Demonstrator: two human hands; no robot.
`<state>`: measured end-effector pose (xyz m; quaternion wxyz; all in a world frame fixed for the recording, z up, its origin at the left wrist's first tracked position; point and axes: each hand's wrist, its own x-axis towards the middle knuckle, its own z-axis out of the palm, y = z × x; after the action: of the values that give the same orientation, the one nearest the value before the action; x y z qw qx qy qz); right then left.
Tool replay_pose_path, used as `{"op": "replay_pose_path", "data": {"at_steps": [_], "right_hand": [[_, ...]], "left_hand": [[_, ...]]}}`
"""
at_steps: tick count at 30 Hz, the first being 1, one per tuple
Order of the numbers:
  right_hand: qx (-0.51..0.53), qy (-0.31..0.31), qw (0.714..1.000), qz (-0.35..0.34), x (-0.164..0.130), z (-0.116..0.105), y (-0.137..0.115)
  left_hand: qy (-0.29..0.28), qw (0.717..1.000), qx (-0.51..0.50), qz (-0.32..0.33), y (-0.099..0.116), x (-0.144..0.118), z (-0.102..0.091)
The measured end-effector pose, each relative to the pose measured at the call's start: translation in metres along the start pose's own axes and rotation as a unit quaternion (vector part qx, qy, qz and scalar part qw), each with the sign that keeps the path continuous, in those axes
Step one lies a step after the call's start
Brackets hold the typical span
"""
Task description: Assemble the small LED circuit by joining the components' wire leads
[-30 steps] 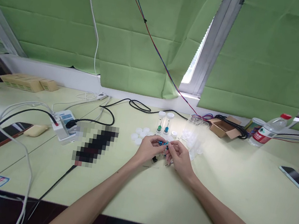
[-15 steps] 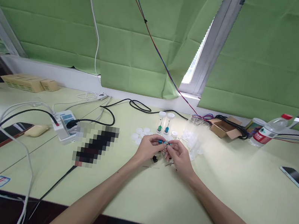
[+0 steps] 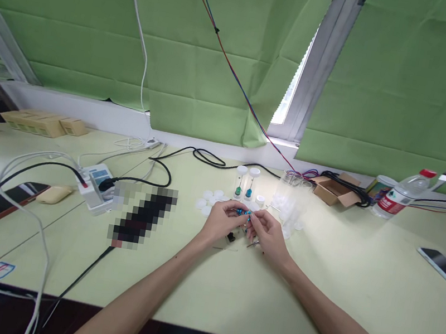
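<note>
Blue part (image 3: 243,212): small, metallic-looking, held above the table (image 3: 313,294) between both hands, mid-frame, just in front of the two capped vials (image 3: 245,182). Too small to tell what it is exactly. Left hand (image 3: 222,222) has fingers curled, thumb and fingertips pinched on the part's left end. Right hand (image 3: 266,235) mirrors it, fingertips closed on the right end; the two hands touch or nearly touch at the fingertips. Neither grip is open, both are tight pinches. Forearms come in from the bottom edge and converge at the part. Under the hands on the table: a small black piece (image 3: 231,237) and a thin metal pin (image 3: 253,244), not touched. White caps (image 3: 209,197) lie loose just left of the vials; one vial shows green contents, the other blue. Clear cups (image 3: 291,206) are clustered to the right of the hands, near but apart. Further right: open cardboard box (image 3: 331,190) with black cable in it, water bottle (image 3: 399,199) lying tilted, phones (image 3: 444,270) at the table's right edge. Left side: power strip (image 3: 95,185) with black and white cables (image 3: 11,195), all well apart from the hands.
</note>
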<state>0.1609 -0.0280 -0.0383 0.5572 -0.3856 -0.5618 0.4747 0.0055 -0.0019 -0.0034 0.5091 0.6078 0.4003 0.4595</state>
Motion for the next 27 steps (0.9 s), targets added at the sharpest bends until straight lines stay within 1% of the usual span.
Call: {"op": "replay_pose_path", "data": {"at_steps": [4, 10, 20, 27], "right_hand": [[-0.012, -0.004, 1.000, 0.016, -0.002, 0.001, -0.006], [-0.018, -0.002, 0.999, 0.037, -0.003, 0.002, -0.012], [-0.021, -0.008, 0.998, 0.051, -0.002, 0.002, -0.008], [-0.015, -0.001, 0.998, 0.062, -0.003, 0.003, -0.008]], "left_hand": [[-0.006, 1.000, -0.001, -0.001, 0.001, 0.000, 0.000], [-0.012, 1.000, -0.005, 0.014, 0.005, -0.002, 0.001], [-0.029, 0.999, 0.001, 0.022, 0.005, -0.003, 0.001], [-0.026, 0.999, 0.000, 0.018, 0.006, -0.003, 0.002]]}}
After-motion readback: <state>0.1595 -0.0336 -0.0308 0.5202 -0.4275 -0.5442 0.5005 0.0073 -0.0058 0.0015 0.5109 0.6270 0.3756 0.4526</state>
